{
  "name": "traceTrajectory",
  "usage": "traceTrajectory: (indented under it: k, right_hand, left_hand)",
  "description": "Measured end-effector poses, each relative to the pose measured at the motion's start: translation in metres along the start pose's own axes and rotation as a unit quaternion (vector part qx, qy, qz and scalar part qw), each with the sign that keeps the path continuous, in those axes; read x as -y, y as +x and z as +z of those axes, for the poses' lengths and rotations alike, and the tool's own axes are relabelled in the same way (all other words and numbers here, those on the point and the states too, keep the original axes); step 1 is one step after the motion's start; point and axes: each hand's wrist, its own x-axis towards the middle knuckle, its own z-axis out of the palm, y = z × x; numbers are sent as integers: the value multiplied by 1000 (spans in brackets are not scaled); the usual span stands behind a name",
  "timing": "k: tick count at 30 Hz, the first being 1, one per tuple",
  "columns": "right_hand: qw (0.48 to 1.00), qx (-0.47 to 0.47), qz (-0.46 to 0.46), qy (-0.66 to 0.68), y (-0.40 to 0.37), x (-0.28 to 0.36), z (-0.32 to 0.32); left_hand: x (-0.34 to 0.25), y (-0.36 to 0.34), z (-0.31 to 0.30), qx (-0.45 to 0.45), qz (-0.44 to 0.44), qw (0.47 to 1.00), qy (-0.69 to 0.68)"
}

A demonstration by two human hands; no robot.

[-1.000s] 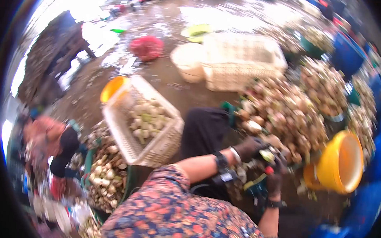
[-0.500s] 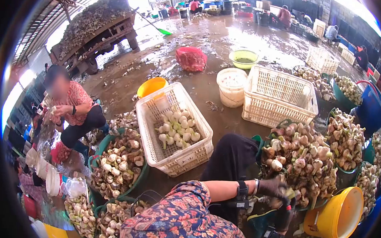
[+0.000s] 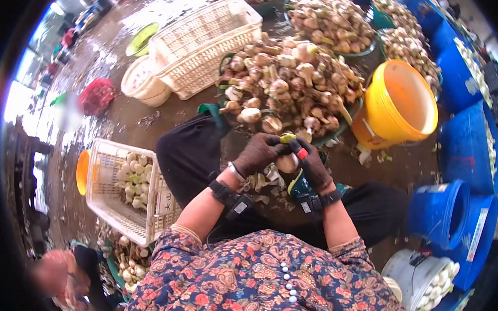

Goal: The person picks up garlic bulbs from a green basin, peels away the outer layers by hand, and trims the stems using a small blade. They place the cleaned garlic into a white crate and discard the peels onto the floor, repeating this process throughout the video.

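Both my hands wear dark gloves and meet over my lap, just in front of a big heap of unpeeled garlic (image 3: 296,82). My left hand (image 3: 258,153) is closed, its fingertips pinching the green-yellow stem end of a garlic bulb (image 3: 287,163). On the other side of the bulb, my right hand (image 3: 312,164) is closed too, with a red band on one finger, touching the same stem. The bulb's pale round end hangs below the fingers. Peeled skins (image 3: 267,184) lie beneath the hands. Whether a tool is in the right hand cannot be made out.
A white crate (image 3: 119,191) with peeled garlic stands at the left, and stacked empty crates (image 3: 203,48) behind. A yellow bucket (image 3: 378,114) is beyond my right hand. Blue tubs (image 3: 469,143) line the right side. Another person (image 3: 60,275) sits at the lower left.
The view has swung right and down, so the crates and garlic heap appear further left. Both hands now show near the middle, together at the bulb.
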Motion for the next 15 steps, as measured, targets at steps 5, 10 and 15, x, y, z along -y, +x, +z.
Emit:
traceTrajectory:
  k: [5, 10, 15]
  right_hand:
    - [984, 21, -135, -114, -2, -1, -12]
    - [995, -6, -95, -7, 5, -11, -18]
    - [936, -113, 78, 324, -10, 16, 3]
  left_hand:
    - [-10, 2, 11, -35, 24, 999, 25]
    - [-4, 10, 24, -117, 3, 980, -161]
    - [0, 19, 13, -180, 23, 921, -344]
